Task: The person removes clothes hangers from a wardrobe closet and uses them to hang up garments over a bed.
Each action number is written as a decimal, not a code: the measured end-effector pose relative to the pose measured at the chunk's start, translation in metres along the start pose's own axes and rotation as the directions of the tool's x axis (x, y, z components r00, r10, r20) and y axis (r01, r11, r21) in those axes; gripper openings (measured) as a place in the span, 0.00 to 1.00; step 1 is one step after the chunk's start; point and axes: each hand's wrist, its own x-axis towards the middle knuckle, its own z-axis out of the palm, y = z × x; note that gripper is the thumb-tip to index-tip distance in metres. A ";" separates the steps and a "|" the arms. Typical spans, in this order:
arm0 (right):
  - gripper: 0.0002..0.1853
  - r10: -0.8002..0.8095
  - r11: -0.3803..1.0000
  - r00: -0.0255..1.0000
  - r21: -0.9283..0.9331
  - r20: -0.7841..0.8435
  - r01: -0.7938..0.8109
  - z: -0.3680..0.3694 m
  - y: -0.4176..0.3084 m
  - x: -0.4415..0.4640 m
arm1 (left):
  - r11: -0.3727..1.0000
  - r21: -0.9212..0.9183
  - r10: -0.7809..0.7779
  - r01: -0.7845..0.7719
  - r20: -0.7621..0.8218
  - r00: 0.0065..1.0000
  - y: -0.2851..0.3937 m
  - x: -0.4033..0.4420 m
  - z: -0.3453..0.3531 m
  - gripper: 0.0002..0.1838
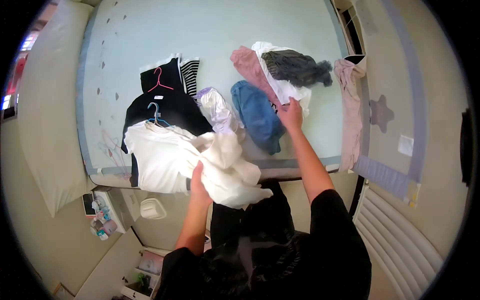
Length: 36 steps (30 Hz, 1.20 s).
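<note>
My left hand is closed on a bunched cream-white garment that hangs partly over the bed's near edge. Under and beside it lies a white shirt on a blue hanger. My right hand reaches into a clothes pile, its fingers closed at the lower edge of a white garment. Blue shorts, a pink garment and a dark grey garment lie around that hand. Its fingertips are partly hidden against the cloth.
Left of centre lie a black shirt, a pink hanger, a striped garment and a white-and-lilac garment. More hangers rest at the bed's left. A pale pink cloth drapes the right edge; a radiator stands lower right.
</note>
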 end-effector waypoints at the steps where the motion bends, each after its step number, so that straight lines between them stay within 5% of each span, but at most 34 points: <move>1: 0.33 0.017 0.994 1.000 -0.110 -0.018 -0.019 0.007 0.012 0.008 | 1.000 -0.002 -0.002 0.002 -0.017 1.000 -0.006 0.003 -0.009 0.33; 3: 0.39 0.035 0.947 0.999 -0.317 -0.024 -0.041 0.015 0.028 0.020 | 1.000 0.004 -0.010 0.010 -0.064 0.998 -0.018 0.011 -0.018 0.33; 9: 0.15 -0.077 0.936 0.996 -0.348 -0.049 0.055 0.028 0.066 0.042 | 0.999 0.036 -0.009 0.013 -0.114 0.993 -0.050 0.041 -0.020 0.34; 12: 0.07 -0.269 0.962 0.942 -0.089 -0.201 0.256 0.018 0.082 0.044 | 0.999 0.030 -0.028 0.033 -0.131 0.991 -0.060 0.060 -0.009 0.35; 15: 0.08 0.002 0.915 0.978 0.395 -0.208 0.083 -0.013 0.071 0.024 | 0.993 0.095 -0.060 0.074 -0.141 0.988 -0.067 0.077 0.007 0.33; 18: 0.10 0.214 0.549 0.972 0.811 0.099 -0.204 -0.085 0.046 -0.009 | 0.910 0.402 -0.011 0.103 -0.223 0.975 -0.074 0.090 0.044 0.31; 20: 0.11 0.225 0.386 0.959 0.887 0.175 -0.252 -0.133 0.020 -0.034 | 0.720 0.689 0.037 0.084 -0.159 0.987 -0.086 0.099 0.041 0.41; 22: 0.11 0.185 0.355 0.953 0.888 0.240 -0.292 -0.161 0.004 -0.067 | 0.602 0.788 0.028 0.130 -0.184 0.983 -0.101 0.111 0.032 0.51; 24: 0.13 0.111 0.292 0.942 0.895 0.318 -0.337 -0.196 -0.038 -0.096 | 0.798 0.597 -0.089 0.081 -0.015 0.996 -0.110 0.114 0.047 0.45; 26: 0.14 -0.005 0.370 0.903 0.839 0.430 -0.398 -0.203 -0.040 -0.136 | 0.925 0.311 -0.253 0.216 0.083 0.964 -0.109 0.110 0.078 0.42; 30: 0.09 -0.314 0.191 0.591 0.659 0.743 -0.727 -0.229 -0.085 -0.196 | 0.890 0.067 -0.456 0.451 0.100 0.884 -0.098 0.124 0.104 0.33; 31: 0.09 -0.402 0.235 0.548 0.661 0.733 -0.713 -0.226 -0.088 -0.207 | 0.886 0.178 -0.426 0.429 -0.052 0.903 -0.101 0.134 0.098 0.28; 33: 0.07 -0.493 0.370 0.489 0.682 0.720 -0.631 -0.214 -0.084 -0.218 | 0.836 0.419 -0.359 0.355 -0.072 0.931 -0.102 0.136 0.084 0.25; 36: 0.06 -0.284 0.533 0.507 0.574 0.814 -0.622 -0.206 -0.061 -0.212 | 0.812 0.547 -0.237 0.202 -0.008 0.972 -0.100 0.116 0.086 0.22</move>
